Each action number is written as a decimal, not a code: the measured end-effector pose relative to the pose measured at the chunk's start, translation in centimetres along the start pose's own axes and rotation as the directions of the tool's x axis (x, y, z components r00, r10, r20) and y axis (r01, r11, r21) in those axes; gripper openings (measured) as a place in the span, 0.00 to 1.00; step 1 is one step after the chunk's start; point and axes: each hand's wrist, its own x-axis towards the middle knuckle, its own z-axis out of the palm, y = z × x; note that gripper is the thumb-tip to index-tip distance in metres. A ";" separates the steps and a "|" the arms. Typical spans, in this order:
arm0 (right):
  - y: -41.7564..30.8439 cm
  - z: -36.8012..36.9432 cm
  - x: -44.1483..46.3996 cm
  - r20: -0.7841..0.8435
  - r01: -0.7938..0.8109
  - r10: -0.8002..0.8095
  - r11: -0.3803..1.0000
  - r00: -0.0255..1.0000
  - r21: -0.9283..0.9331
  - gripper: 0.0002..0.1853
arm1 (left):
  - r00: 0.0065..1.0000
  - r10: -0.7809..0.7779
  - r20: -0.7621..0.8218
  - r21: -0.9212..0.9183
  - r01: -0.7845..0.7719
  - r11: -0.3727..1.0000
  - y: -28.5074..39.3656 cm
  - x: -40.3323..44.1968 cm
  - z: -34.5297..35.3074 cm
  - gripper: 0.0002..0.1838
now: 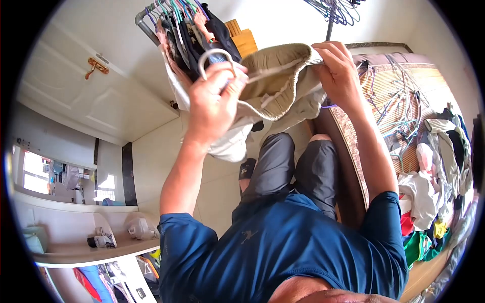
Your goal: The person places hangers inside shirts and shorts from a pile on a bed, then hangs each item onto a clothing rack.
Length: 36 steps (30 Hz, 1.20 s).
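Note:
A beige pair of elastic-waisted trousers or shorts [273, 108] hangs in front of me, its waistband stretched open. My left hand [214, 103] is closed around a white clothes hanger [216, 52], with the hook sticking up above the fingers. A pale bar, apparently the hanger's arm, runs across inside the waist opening. On the other side, my right hand [339, 73] pinches the edge of the waistband between thumb and fingers. The lower part of the garment droops below my hands, and its leg ends are partly hidden.
A rack of hung clothes [194, 38] stands ahead. Loose hangers [404, 108] lie on a bed with a bamboo mat [381, 91] at right, near a clothes pile [429, 192]. More hangers [336, 10] hang on a pole. A white door [96, 86] and shelf [70, 227] are at left.

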 end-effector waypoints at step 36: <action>-3.8 -3.3 -1.4 0.338 -0.368 0.275 0.895 0.900 0.253 0.24 | 0.985 -0.056 0.164 -0.230 0.093 0.969 -2.0 -0.2 3.3 0.08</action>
